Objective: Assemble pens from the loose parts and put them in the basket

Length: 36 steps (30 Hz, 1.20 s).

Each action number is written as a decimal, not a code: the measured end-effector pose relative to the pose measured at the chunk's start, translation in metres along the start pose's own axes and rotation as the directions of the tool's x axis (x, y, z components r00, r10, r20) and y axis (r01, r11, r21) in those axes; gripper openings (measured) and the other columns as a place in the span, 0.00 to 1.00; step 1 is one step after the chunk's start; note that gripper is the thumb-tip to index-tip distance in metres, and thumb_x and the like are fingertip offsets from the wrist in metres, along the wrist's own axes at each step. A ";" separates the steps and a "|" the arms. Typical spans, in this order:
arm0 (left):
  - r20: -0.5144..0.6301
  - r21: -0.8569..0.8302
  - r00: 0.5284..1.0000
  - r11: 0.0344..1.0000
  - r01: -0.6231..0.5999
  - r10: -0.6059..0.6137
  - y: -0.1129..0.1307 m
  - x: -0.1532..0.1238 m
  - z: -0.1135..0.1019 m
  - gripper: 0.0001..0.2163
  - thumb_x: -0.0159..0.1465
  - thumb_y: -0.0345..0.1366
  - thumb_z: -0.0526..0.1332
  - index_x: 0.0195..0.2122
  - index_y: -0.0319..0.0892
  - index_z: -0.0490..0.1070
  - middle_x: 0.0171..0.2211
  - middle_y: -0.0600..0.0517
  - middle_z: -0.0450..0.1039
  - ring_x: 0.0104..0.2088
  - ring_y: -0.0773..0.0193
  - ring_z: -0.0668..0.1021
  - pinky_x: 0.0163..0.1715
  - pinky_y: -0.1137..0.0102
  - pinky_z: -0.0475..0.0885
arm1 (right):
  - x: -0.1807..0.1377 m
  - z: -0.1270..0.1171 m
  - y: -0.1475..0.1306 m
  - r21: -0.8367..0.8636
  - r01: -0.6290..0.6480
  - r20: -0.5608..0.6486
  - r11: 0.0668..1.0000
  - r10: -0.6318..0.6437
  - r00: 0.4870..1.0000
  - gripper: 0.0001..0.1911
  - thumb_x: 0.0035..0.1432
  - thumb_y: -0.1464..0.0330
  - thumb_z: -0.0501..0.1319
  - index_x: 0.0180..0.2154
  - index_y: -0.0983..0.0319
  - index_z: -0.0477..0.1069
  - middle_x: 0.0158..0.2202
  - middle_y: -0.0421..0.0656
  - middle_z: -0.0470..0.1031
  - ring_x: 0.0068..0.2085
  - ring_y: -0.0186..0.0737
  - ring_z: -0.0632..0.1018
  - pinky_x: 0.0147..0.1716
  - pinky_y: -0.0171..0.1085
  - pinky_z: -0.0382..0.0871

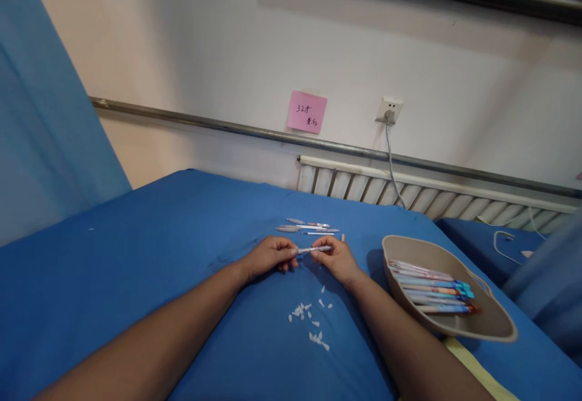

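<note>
Both of my hands meet over the blue-covered table, with a slim pen (pixel 313 249) stretched between them. My left hand (pixel 275 252) pinches the pen's left tip end. On its other end, the fingers of my right hand (pixel 336 260) are closed around the pale barrel. Just beyond my hands lie several pen parts: a grey barrel piece (pixel 288 229), a thin refill (pixel 317 233) and other slender pieces. Nearer to me, many small white cone-shaped tips (pixel 300 311) are scattered on the cloth.
To the right stands a beige basket (pixel 491 322) holding several pens (pixel 431 292) with coloured ends. A yellow cloth or paper (pixel 477 367) lies by it. Behind the table are a radiator (pixel 359 186), a socket with a cable (pixel 390 113) and a pink note (pixel 307 112). Blue curtains hang at both sides.
</note>
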<state>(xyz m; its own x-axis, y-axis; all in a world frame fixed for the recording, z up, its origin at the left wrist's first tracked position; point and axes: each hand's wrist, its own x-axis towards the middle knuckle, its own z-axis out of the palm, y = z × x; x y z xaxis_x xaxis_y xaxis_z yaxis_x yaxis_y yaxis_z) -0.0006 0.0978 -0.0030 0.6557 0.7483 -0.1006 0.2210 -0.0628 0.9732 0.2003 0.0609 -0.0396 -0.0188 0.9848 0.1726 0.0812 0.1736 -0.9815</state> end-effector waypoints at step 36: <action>-0.255 -0.086 0.967 0.996 -0.022 -0.001 -0.004 0.011 0.007 0.15 0.51 0.46 0.65 0.28 0.37 0.70 0.22 0.53 0.71 0.21 0.70 0.70 0.22 0.74 0.65 | 0.002 0.004 0.000 -0.038 0.021 -0.169 0.999 -0.027 0.985 0.13 0.43 0.59 0.66 0.28 0.62 0.70 0.19 0.37 0.69 0.21 0.33 0.69 0.22 0.32 0.63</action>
<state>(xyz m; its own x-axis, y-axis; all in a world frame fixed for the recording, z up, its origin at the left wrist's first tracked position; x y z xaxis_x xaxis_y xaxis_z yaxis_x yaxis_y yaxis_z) 0.0107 0.1019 -0.0092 0.4496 0.8921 -0.0453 0.1438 -0.0222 0.9894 0.1967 0.0633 -0.0399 0.1473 0.9664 0.2108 0.1188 0.1943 -0.9737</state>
